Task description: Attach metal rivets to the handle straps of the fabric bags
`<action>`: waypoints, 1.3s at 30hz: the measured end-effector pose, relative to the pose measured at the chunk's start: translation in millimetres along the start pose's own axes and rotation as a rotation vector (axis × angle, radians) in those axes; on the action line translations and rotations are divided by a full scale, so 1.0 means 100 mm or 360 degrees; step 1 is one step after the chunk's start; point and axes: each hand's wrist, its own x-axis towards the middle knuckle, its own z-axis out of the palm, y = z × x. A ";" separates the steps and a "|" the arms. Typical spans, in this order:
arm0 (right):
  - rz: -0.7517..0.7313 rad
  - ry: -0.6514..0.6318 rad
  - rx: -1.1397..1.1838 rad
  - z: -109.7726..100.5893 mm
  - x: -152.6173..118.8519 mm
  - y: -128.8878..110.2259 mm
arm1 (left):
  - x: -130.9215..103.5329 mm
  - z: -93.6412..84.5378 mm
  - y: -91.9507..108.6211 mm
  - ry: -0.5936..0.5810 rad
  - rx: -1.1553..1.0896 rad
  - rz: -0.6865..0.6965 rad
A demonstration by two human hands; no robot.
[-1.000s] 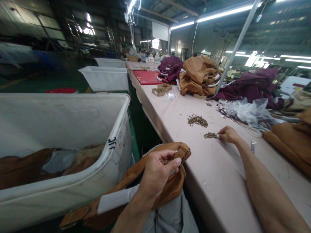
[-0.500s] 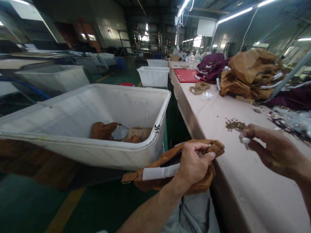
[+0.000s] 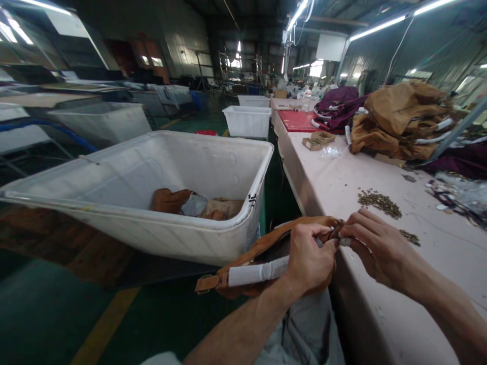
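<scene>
My left hand (image 3: 310, 258) is closed round the top edge and strap end of a brown leather handbag (image 3: 232, 279). The bag rests over my lap beside the table edge, with white wrapping (image 3: 258, 269) round its handle and a buckled tab (image 3: 207, 284) at the left end. At the bag's right end, the fingers of my right hand (image 3: 375, 238) pinch together against the strap tab, touching my left thumb. White tape covers one right fingertip; whatever lies between these fingers is hidden. Beyond that hand, small brass-coloured fittings (image 3: 380, 203) lie in a loose pile on the table.
A large white bin (image 3: 213, 230) with brown pieces inside stands at left. The pink-covered table (image 3: 426, 314) runs along my right, carrying small cardboard boxes (image 3: 314, 144), a red board (image 3: 294, 121), brown bags (image 3: 403, 111) and purple bags (image 3: 338, 101). A slanted metal post (image 3: 462, 129) rises at right.
My right hand has moved left from beside the brass pile to the bag's strap end, meeting my left hand. The left hand keeps its hold, and the view has shifted slightly.
</scene>
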 end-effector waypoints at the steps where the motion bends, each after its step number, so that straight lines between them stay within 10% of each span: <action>1: 0.0010 0.0009 0.0002 0.00 0.01 -0.01 | 0.00 0.00 0.00 0.0006 0.0008 -0.0001; 24: 0.0308 -0.0109 0.0435 -0.03 -0.09 0.20 | -0.03 0.02 -0.05 -0.0082 0.0415 0.0369; 39: 0.0045 -0.0228 0.0376 0.03 -0.06 0.15 | -0.03 -0.04 -0.13 -0.0074 0.0433 0.0472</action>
